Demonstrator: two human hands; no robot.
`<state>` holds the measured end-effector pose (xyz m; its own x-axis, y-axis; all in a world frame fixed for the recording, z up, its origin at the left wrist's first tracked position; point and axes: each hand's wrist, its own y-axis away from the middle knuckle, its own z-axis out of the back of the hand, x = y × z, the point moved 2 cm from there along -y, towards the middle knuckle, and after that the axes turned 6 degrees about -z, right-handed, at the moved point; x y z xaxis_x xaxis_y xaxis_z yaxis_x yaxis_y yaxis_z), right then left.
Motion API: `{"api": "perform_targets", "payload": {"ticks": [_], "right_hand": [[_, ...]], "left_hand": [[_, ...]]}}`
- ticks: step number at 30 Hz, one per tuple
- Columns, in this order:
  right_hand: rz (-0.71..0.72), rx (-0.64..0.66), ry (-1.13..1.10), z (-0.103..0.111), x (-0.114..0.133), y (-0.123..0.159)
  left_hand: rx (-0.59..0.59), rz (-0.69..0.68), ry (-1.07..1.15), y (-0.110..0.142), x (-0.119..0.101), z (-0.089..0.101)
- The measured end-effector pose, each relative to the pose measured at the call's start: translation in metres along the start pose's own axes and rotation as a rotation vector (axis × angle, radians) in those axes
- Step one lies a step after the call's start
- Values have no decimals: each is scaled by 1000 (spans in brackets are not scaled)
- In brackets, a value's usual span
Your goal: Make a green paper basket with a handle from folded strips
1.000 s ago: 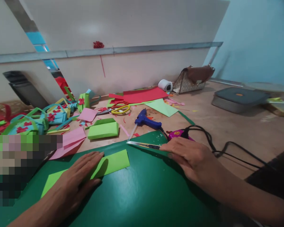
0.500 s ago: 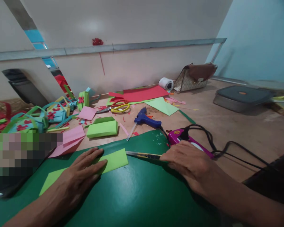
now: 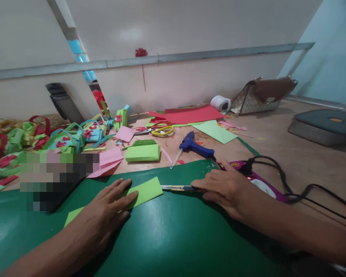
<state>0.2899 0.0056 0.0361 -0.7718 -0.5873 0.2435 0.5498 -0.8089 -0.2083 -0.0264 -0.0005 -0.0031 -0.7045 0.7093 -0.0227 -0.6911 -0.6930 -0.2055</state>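
On the left part of the green mat (image 3: pixel 167 242), I see a dark object (image 3: pixel 66 192), which is partly pixelated, so I cannot tell exactly what it is. At its right, the pink paper (image 3: pixel 111 159) lies at the far edge of the green mat.

My left hand (image 3: pixel 106 211) is placed palm down over the middle of the mat, with the forearm coming from the near left. Its fingers are open, a little spread, and they press on the light green paper strip (image 3: pixel 147 190). This strip lies flat on the green mat; its long axis goes from near left to far right, and its short right end is uncovered. Just beyond the mat's far edge stands the folded green paper (image 3: pixel 142 152), and more to the right the blue glue gun (image 3: pixel 194 146) has its nozzle side toward this edge.

The cutter knife (image 3: pixel 177 188) lies almost crosswise above the mat, and its blade points left to the strip's right end. I cannot tell if the tip touches the paper. My right hand (image 3: pixel 227 188) comes from the near right, knuckles up, with fingers closed around the handle. The smooth mat surface extends between my forearms toward the near side. Beyond the mat's right side, the purple power strip (image 3: pixel 265 187) is near this hand.
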Motion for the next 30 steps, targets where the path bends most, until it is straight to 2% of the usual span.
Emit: {"api": "perform_targets", "payload": {"ticks": [2, 4, 6, 10, 15, 18, 23, 30], "right_hand": [[10, -2, 13, -2, 0, -4], [10, 6, 15, -3, -1, -7], [10, 21, 19, -3, -2, -10], [-9, 82, -27, -2, -2, -13], [-17, 110, -78, -2, 0, -14], [-22, 115, -81, -3, 1, -12], [0, 102, -89, -4, 1, -11], [-31, 93, -94, -3, -10, -23]], "left_hand": [[79, -16, -13, -9, 5, 10], [139, -141, 14, -22, 9, 20], [136, -292, 40, -36, 13, 25], [212, -456, 187, -55, 15, 17], [228, -374, 311, -55, 17, 1], [215, -376, 347, -53, 21, -3], [182, -339, 341, -52, 22, -9], [73, -271, 265, -61, 11, -16]]}}
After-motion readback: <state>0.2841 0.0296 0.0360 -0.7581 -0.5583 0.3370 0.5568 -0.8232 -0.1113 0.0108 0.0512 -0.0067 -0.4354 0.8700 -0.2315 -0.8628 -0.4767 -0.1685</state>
